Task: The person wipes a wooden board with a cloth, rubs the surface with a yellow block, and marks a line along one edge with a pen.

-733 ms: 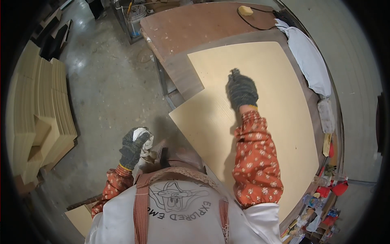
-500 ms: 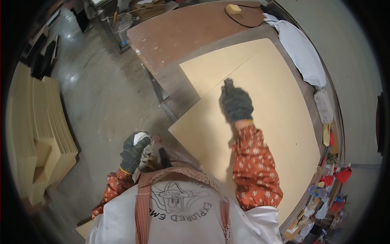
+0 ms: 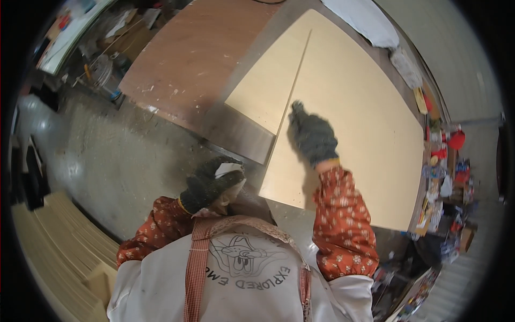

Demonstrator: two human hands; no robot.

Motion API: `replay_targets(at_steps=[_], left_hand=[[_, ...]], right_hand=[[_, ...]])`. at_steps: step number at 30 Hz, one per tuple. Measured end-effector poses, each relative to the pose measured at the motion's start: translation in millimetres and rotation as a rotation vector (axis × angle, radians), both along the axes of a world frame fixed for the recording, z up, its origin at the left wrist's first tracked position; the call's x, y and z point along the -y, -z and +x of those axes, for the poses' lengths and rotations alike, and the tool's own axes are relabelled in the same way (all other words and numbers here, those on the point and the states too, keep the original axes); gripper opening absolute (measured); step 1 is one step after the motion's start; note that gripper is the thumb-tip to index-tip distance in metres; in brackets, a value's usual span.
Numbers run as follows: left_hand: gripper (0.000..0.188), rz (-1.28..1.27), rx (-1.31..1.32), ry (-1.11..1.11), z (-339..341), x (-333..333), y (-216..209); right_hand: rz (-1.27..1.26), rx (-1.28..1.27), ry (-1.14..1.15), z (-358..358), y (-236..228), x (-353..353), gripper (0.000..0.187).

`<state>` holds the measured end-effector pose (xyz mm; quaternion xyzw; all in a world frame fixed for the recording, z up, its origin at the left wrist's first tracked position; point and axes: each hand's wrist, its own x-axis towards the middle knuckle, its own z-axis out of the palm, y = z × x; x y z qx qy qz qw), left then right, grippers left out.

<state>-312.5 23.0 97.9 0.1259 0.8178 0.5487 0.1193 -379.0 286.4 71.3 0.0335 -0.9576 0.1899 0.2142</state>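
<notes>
My right hand (image 3: 314,134), in a dark work glove, rests on a pale, smooth board (image 3: 354,139). Its fingers are closed and pressed together near the board's left edge; whatever they may pinch is hidden. Along that edge runs a dark line, with a second pale board (image 3: 268,78) beyond it to the left. My left hand (image 3: 206,185), also gloved, is closed round a crumpled white cloth (image 3: 232,188) close to my apron, away from the boards.
Both boards lie on a brown worktable (image 3: 193,59). A white cloth bundle (image 3: 365,21) sits at its far right. Tools and small items crowd a shelf (image 3: 445,172) on the right. Stacked pale boards (image 3: 64,241) stand on the floor at lower left, and a bucket (image 3: 104,72) at upper left.
The view has turned, so the boards and worktable appear rotated. The line between the boards looks steeper and darker. My left hand with the cloth has come nearer the boards; my right stays closed on the board.
</notes>
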Motion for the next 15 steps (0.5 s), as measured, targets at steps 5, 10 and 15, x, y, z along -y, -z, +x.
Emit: replay_targets(at_steps=[5, 10, 15], left_hand=[[0.024, 0.096, 0.019, 0.1, -3.6, 2.7, -8.9], [0.021, 0.047, -0.014, 0.123, -11.4, 8.3, -9.6], [0.023, 0.027, 0.014, 0.081, -10.7, 38.7, 16.1]], right_hand=[[0.077, -0.087, -0.132, 110.2, -7.5, 29.4, 0.029], [0.145, -0.099, 0.073, 77.1, -0.4, 11.8, 0.026], [-0.042, 0.214, 0.094, 13.2, -39.4, -1.3, 0.023]])
